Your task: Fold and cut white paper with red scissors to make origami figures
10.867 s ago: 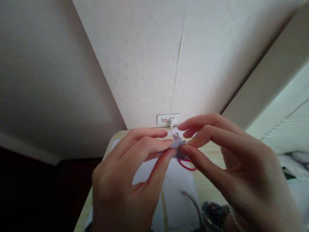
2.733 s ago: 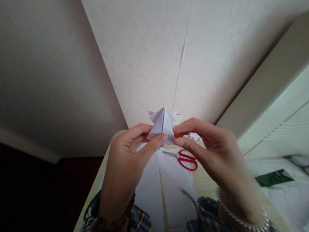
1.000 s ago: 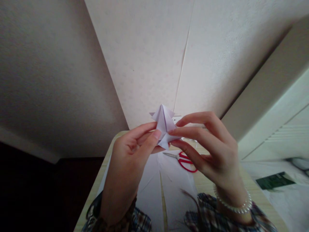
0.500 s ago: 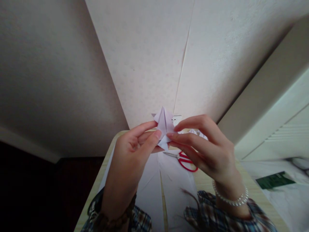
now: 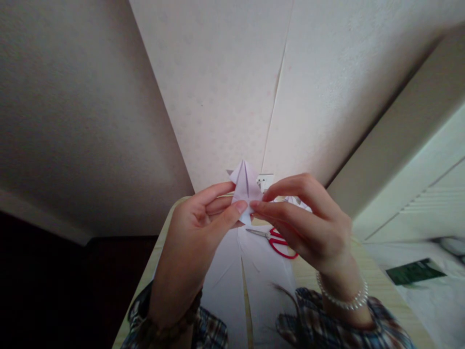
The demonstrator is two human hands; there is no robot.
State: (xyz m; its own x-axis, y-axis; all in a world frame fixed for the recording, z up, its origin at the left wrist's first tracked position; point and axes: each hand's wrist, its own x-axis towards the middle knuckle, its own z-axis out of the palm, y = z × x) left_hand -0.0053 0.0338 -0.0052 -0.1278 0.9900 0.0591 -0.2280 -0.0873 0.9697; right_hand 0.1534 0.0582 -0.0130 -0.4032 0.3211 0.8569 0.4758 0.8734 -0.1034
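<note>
A small folded white paper figure (image 5: pixel 244 182), pointed at the top with a crease down its middle, is held up above the table between both hands. My left hand (image 5: pixel 201 228) grips its left side, thumb across the front near the bottom and fingers behind. My right hand (image 5: pixel 312 218) pinches the lower right edge between thumb and fingertips. Below the figure, scissors (image 5: pixel 278 241) with red handles lie on white paper sheets (image 5: pixel 225 286), blades pointing left. Parts of the figure's back and lower folds are hidden by my fingers.
The pale wooden table (image 5: pixel 308 283) meets a patterned wall (image 5: pixel 225 97) with a socket (image 5: pixel 266 180) low on it. More folded white paper pieces (image 5: pixel 296 201) sit behind my right hand. A white cabinet (image 5: pixel 417 194) stands on the right, near a dark green item (image 5: pixel 414 271).
My left thumb has slid slightly right and down over the paper figure's lower flap. The flap at the bottom now lies flatter and shows less. The scissors have stayed put.
</note>
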